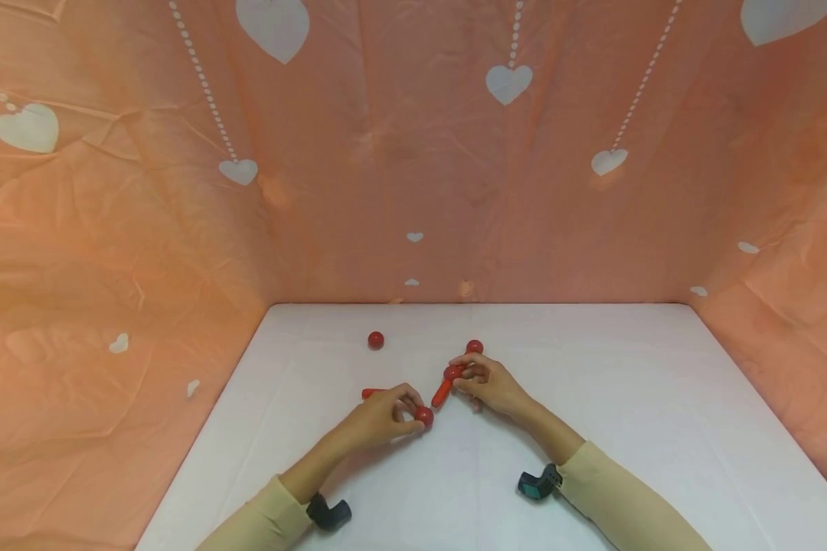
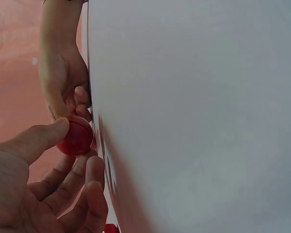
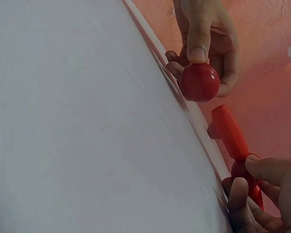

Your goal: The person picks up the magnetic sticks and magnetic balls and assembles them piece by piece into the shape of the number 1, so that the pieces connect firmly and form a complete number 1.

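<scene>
My left hand [image 1: 379,417] pinches a red ball [image 1: 423,417] between thumb and fingertips; the left wrist view shows that ball [image 2: 77,138] with a groove across it. In my right hand [image 1: 492,386] is a chain of red pieces, gripped at its middle ball [image 1: 452,373]. From that ball a red rod [image 1: 441,394] points toward the left hand's ball, with a small gap between them, as the right wrist view shows at the rod's free end [image 3: 219,110]. Another red ball [image 1: 474,347] stands at the chain's far end. My right fingers partly hide the stretch between the two balls.
A loose red ball [image 1: 375,340] lies on the white table [image 1: 627,383] toward the back. Behind my left hand, a red rod [image 1: 368,393] shows only its end. An orange cloth [image 1: 448,153] with white hearts hangs around the back and sides.
</scene>
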`<state>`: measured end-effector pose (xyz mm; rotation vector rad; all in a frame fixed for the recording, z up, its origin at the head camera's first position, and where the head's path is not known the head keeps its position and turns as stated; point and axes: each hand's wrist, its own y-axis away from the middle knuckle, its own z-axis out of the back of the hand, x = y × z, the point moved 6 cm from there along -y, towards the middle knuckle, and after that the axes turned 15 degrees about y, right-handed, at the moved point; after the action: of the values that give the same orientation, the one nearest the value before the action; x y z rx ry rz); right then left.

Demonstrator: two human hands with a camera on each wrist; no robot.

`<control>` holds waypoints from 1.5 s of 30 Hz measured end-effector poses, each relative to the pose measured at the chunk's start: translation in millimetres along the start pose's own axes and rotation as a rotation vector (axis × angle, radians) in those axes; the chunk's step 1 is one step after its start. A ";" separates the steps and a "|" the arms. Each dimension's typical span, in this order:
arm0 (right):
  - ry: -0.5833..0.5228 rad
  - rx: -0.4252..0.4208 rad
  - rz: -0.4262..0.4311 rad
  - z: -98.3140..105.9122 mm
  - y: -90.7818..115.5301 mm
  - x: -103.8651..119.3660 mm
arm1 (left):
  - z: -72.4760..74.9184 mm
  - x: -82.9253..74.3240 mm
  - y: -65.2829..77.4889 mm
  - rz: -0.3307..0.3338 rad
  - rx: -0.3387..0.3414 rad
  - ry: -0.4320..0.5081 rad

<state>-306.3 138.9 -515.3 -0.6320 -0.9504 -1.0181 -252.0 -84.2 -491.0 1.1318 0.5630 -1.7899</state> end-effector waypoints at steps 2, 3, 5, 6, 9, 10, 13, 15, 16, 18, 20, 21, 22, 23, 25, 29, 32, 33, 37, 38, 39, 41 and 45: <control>0.000 0.001 -0.001 0.2 0.0 0.5 | -0.6 0.1 -0.6 -0.003 -0.001 0.002; 0.002 0.001 -0.001 0.3 0.1 0.5 | -0.8 0.0 -0.8 -0.006 -0.001 0.004; 0.002 0.000 -0.003 0.3 0.2 0.6 | -1.0 0.5 -1.2 -0.008 -0.002 0.006; 0.003 -0.001 -0.002 0.5 0.0 0.3 | -1.1 0.4 -1.3 -0.011 -0.002 0.007; 0.002 0.001 -0.004 0.3 -0.1 -0.3 | -1.4 0.2 -1.2 -0.017 0.000 0.010; 0.000 0.002 -0.005 0.1 -0.3 -0.6 | -1.6 0.0 -1.2 -0.018 0.000 0.011; -0.006 0.004 -0.005 -0.4 -0.4 -1.3 | -2.1 -1.1 -1.0 -0.023 -0.002 0.009; -0.008 0.005 -0.003 -0.6 -0.5 -1.3 | -2.5 -2.0 -1.0 -0.027 -0.003 0.007; -0.009 0.004 -0.001 -0.6 -0.4 -1.2 | -2.8 -2.1 -1.2 -0.027 -0.004 0.005; -0.008 0.003 0.003 -0.4 -0.3 -0.6 | -3.2 -2.2 -1.6 -0.027 -0.006 0.002; -0.008 0.003 0.003 -0.5 -0.2 -0.2 | -3.4 -1.7 -2.3 -0.026 -0.009 0.001; -0.008 0.004 0.003 -0.4 -0.2 -0.1 | -3.4 -1.4 -2.8 -0.027 -0.011 0.002; -0.010 0.005 0.005 -0.5 -0.2 0.0 | -3.3 -1.5 -3.3 -0.029 -0.012 0.001; -0.009 0.005 0.006 -0.5 -0.3 -0.1 | -3.2 -1.6 -3.6 -0.031 -0.013 0.002; -0.008 0.004 0.010 -0.6 -0.6 -0.5 | -3.0 -1.8 -4.6 -0.035 -0.014 0.002; -0.004 0.001 0.016 -0.8 -1.3 -1.2 | -2.6 -2.2 -5.7 -0.036 -0.016 0.005; -0.005 0.002 0.012 -0.9 -1.7 -1.8 | -2.4 -1.5 -5.7 -0.034 -0.017 0.007; -0.005 0.003 0.011 -0.9 -1.7 -2.0 | -2.3 -1.2 -5.6 -0.033 -0.017 0.006; -0.003 0.002 0.005 -1.0 -1.6 -2.2 | -1.9 -0.4 -5.3 -0.035 -0.016 0.000; -0.001 0.001 0.003 -1.1 -1.5 -2.1 | -1.7 -0.4 -5.3 -0.038 -0.016 0.000; 0.000 0.000 0.001 -1.1 -1.4 -1.9 | -1.8 -0.4 -5.1 -0.039 -0.015 0.000; 0.001 -0.003 -0.001 -1.2 -1.2 -1.3 | -1.6 -0.2 -5.0 -0.042 -0.013 0.002; 0.004 -0.010 0.002 -0.6 -0.9 -0.7 | -0.8 0.0 -4.4 -0.043 -0.011 0.008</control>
<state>-307.1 138.3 -516.2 -0.6384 -0.9417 -1.0228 -255.5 -81.4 -491.7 1.1271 0.6054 -1.8170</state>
